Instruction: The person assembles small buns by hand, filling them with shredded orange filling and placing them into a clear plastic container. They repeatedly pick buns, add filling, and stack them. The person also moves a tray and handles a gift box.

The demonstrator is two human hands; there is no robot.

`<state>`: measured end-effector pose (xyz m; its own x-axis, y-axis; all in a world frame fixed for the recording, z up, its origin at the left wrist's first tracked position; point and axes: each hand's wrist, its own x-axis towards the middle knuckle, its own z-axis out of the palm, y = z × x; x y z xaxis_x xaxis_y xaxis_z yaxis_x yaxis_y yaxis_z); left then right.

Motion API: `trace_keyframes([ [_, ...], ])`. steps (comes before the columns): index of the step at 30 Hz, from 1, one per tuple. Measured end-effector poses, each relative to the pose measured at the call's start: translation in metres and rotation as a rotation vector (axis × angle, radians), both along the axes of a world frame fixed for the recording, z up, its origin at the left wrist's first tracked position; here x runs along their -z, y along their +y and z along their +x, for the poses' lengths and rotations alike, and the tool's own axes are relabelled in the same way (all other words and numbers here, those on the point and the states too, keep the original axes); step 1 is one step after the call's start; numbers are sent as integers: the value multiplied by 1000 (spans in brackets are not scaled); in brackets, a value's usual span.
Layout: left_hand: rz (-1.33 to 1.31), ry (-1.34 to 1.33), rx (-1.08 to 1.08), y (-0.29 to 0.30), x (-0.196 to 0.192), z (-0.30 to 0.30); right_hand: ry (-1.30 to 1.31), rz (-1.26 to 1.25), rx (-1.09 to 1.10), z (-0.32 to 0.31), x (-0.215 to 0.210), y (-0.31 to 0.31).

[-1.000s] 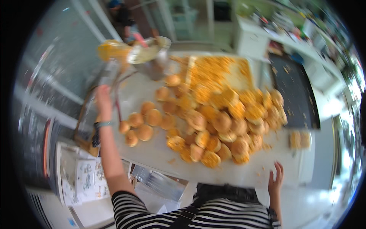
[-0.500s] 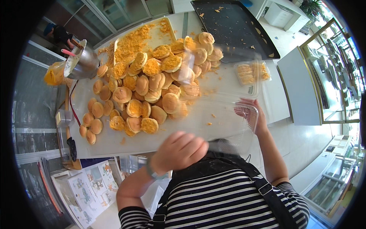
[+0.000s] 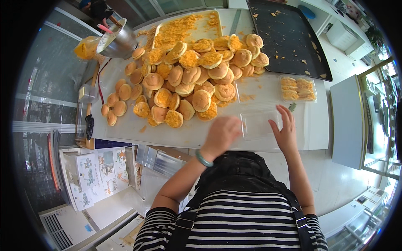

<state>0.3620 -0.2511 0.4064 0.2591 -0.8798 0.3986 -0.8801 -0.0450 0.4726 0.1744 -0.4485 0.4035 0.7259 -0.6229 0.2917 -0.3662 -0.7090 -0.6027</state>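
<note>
From the head of the person [image 3: 247, 217], one fisheye camera is looking steeply down and forward over the desk [image 3: 125, 134], hanging fairly near above its near edge and taking in both near corners.

At five o'clock sits a black-and-white horizontally striped shirt [image 3: 240, 217], its short sleeves [image 3: 157, 219] at seven o'clock and between four and five. Over it goes a creased black apron [image 3: 234, 171] whose broad straps [image 3: 180, 236] carry rectangular metallic buckles [image 3: 301, 222]. The left grip [image 3: 223, 134], a bare hand, has a smooth teal-green bangle [image 3: 204, 158] at its wrist, toward six o'clock.
</note>
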Motion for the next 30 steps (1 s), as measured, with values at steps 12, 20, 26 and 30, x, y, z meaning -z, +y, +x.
trace_keyframes([
  [12, 274, -62, -225, 15, -29, 125, -199, 124, -179, 87, -30, 49],
  [20, -320, 1556, 25, 55, -6, 54, -121, 782, -412, 103, -37, 89],
  [26, -145, 1362, 28, 79, 13, 29, 41, 470, -573, 89, -30, 83],
  [30, 98, 534, -67, 86, 10, 22, 157, 359, -615, 94, -8, 97],
])
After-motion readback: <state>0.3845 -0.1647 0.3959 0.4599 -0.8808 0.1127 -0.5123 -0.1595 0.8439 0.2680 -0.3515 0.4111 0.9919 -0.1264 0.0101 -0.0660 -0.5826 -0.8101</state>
